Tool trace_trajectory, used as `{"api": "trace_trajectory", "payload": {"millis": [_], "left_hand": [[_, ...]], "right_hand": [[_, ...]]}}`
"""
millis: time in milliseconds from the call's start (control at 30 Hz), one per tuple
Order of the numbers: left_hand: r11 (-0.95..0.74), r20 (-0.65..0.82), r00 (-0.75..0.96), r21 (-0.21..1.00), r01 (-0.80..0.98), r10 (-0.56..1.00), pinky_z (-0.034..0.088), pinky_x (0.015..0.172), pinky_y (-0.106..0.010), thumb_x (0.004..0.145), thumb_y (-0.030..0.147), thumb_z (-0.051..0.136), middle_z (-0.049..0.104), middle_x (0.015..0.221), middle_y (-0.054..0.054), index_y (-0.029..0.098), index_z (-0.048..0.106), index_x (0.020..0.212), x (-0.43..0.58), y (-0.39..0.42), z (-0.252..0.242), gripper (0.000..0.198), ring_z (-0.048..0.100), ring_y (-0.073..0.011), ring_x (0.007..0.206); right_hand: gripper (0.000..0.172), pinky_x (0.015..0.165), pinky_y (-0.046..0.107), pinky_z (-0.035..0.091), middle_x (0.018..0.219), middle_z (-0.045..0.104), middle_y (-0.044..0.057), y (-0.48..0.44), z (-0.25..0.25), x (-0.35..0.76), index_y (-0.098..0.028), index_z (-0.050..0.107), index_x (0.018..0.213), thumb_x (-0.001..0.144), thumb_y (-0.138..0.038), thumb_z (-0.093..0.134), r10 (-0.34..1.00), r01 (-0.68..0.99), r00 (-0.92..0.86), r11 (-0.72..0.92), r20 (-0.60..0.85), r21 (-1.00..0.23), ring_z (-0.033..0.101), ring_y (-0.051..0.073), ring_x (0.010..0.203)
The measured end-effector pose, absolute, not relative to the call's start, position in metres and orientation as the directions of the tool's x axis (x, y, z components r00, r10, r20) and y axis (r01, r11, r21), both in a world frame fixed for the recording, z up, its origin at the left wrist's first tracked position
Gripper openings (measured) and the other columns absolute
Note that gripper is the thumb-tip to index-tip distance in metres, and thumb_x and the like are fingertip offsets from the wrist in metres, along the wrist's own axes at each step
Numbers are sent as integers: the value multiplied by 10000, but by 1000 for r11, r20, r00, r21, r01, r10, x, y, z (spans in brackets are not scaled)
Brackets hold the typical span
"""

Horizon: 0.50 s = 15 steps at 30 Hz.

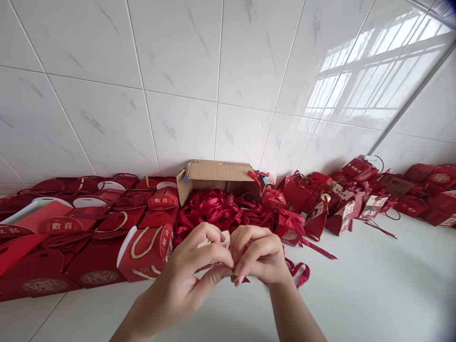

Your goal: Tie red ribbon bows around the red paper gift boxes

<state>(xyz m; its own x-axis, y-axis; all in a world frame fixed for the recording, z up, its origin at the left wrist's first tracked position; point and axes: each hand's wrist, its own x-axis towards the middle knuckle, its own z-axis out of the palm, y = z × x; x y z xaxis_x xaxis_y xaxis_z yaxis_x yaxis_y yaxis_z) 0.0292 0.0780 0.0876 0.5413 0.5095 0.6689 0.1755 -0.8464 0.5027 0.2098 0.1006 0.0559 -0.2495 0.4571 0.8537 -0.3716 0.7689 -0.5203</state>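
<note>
My left hand (197,266) and my right hand (258,254) meet at the fingertips in front of me. Both are closed in a pinch, thumbs against fingers, and whatever lies between the tips is too small and covered to name. Behind the fingers shows part of a small box with a pale printed panel (224,239), mostly hidden by my hands. Just beyond is an open cardboard carton (221,170) on its side, with a heap of dark red satin ribbons (213,209) spilling from it. A loose ribbon end (302,275) curls on the white surface beside my right wrist.
Red gift boxes with gold rope handles (146,251) stand packed in rows at the left. Ribbon-tied small red boxes (290,228) and further red boxes (441,204) line the right side. A white marbled tile wall (181,123) rises behind the white surface (374,289).
</note>
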Motion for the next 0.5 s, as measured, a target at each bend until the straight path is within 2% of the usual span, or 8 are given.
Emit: {"api": "trace_trajectory", "payload": {"millis": [233,367,433,500], "left_hand": [[-881,809,348,438,182,474,511,668,-217,845,96,598,461,774,-1,230,635,830,36,81,82,140,581,-146,838],[-869,814,306,453,201,495,514,642,-212,847,110,600,505,777,-9,229,641,837,37,82,83,127,594,-148,825],[-835,769,331,479,269,547,535,725,-235,858,158,602,578,890,-30,251,645,950,32,83,84,137,617,-169,922],[-748,680,327,529,401,657,529,858,-293,866,261,603,608,1096,-56,281,586,1163,22,88,85,298,601,-215,1070]], "right_hand": [[78,539,269,497,630,575,-2,99,54,204,-259,725,701,767,-291,753,462,-341,-129,810,878,-476,569,126,570],[25,560,280,496,686,594,16,99,52,197,-239,725,770,795,-241,726,482,-293,-117,819,868,-494,586,140,628],[14,578,295,504,710,606,21,97,53,201,-235,712,793,795,-240,725,506,-262,-102,817,857,-513,598,151,649],[29,585,310,507,724,603,8,93,58,219,-257,688,792,804,-250,714,522,-244,29,831,852,-500,601,153,650]]}}
